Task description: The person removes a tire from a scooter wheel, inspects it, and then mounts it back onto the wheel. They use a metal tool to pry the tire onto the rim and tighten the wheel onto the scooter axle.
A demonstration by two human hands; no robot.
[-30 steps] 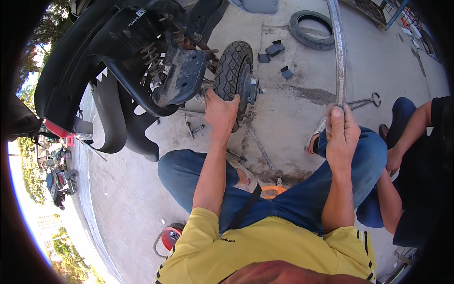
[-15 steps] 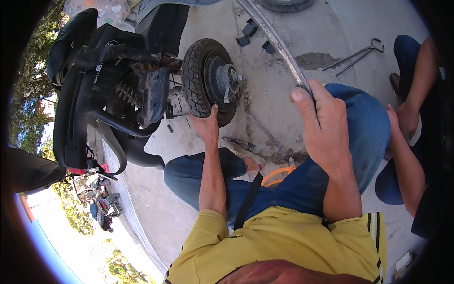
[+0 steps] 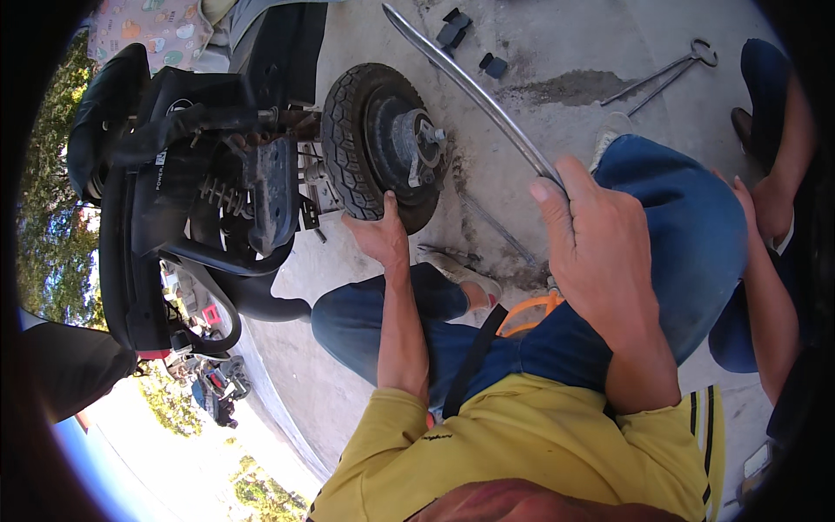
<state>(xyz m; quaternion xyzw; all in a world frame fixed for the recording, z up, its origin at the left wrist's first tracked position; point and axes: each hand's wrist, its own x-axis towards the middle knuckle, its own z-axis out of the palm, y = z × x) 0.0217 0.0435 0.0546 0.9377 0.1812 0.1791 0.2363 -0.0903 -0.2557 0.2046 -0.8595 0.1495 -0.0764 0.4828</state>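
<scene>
A scooter wheel with a black knobbly tyre (image 3: 350,143) and a metal hub (image 3: 409,141) stands upright beside the tipped scooter (image 3: 143,222). My left hand (image 3: 380,237) grips the tyre's near edge, thumb on the sidewall and the fingers partly hidden behind the tread. In my right hand (image 3: 600,239) is a long, slightly curved metal tyre lever (image 3: 487,97). My fingers are wrapped round its near end, above my right knee. The lever slants up and left; its flattened tip is in the air, apart from the wheel.
Long-handled pincers (image 3: 665,76) lie on the concrete at the far right. Small black parts (image 3: 454,30) sit beyond the lever. A thin metal rod (image 3: 496,228) and an orange loop (image 3: 526,313) are near my feet. Another person's arm (image 3: 765,291) and knees are close on my right.
The tyre lever has swung lower and to the left, so its far tip now shows. My left hand stays on the tyre. The whole view has shifted slightly.
</scene>
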